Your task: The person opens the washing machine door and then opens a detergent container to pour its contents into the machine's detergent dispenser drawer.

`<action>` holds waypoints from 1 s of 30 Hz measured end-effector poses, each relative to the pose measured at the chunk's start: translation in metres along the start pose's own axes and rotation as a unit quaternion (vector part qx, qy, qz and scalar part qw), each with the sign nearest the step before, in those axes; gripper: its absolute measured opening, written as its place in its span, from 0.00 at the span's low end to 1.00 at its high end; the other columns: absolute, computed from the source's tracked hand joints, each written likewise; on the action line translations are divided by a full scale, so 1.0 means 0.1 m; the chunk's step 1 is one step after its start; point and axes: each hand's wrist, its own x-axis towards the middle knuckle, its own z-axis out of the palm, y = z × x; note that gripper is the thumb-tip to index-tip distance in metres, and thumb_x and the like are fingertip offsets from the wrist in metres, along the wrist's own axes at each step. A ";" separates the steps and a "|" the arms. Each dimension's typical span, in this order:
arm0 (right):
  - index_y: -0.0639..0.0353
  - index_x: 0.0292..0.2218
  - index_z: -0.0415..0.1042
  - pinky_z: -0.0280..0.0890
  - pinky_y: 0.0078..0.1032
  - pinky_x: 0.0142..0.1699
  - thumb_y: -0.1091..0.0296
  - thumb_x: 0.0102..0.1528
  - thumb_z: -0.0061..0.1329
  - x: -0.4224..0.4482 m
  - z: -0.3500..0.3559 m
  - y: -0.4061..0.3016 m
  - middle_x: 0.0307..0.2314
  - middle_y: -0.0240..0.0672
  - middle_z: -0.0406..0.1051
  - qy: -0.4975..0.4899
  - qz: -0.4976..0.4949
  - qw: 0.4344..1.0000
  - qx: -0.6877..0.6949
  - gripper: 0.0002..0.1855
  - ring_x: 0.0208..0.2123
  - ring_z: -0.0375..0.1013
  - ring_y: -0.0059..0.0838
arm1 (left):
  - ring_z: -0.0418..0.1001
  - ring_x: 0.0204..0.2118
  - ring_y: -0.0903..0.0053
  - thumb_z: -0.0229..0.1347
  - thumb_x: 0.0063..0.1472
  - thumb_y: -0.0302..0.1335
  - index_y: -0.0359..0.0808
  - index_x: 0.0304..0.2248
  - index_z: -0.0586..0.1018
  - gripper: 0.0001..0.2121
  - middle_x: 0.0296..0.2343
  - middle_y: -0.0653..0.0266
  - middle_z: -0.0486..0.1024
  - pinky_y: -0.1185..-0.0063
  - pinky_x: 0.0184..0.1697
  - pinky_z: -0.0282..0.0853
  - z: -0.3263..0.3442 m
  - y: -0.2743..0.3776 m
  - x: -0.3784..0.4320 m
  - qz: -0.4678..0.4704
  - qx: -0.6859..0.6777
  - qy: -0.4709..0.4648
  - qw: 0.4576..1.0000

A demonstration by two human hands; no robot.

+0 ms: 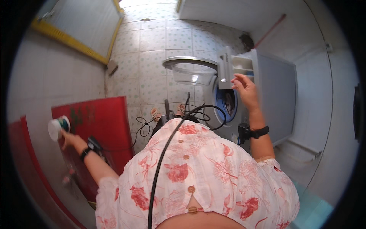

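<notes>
At the left, my left hand (71,140) is at a white tub with a green label (59,128), over a red tabletop (105,123); its fingers close around the tub's lower side. On the right, my right hand (245,88) is raised beside the pulled-out detergent drawer (226,68) of a front-loading washing machine (276,94). Its fingers are bent close together near the drawer's front edge, and nothing shows in them. Several compartments show in the drawer, one with something blue inside. Below it, the machine's round glass door (194,73) stands open, and dark laundry (228,101) shows inside the drum.
Black cables (171,137) hang in front of my body. A yellow-framed door (83,31) stands at the upper left. A reddish stick (270,31) leans by the wall behind the machine. Pale dotted tiles (153,65) cover the floor.
</notes>
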 end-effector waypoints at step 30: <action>0.65 0.47 0.72 0.70 0.21 0.45 0.69 0.60 0.50 2.68 -6.41 2.68 0.34 0.35 0.78 -0.008 0.147 0.989 -0.004 0.15 0.37 0.76 0.22 | 0.73 0.48 0.59 0.63 0.53 0.41 0.38 0.49 0.73 0.26 0.45 0.53 0.75 0.67 0.49 0.70 3.99 3.65 -11.67 0.482 0.213 -0.845 0.086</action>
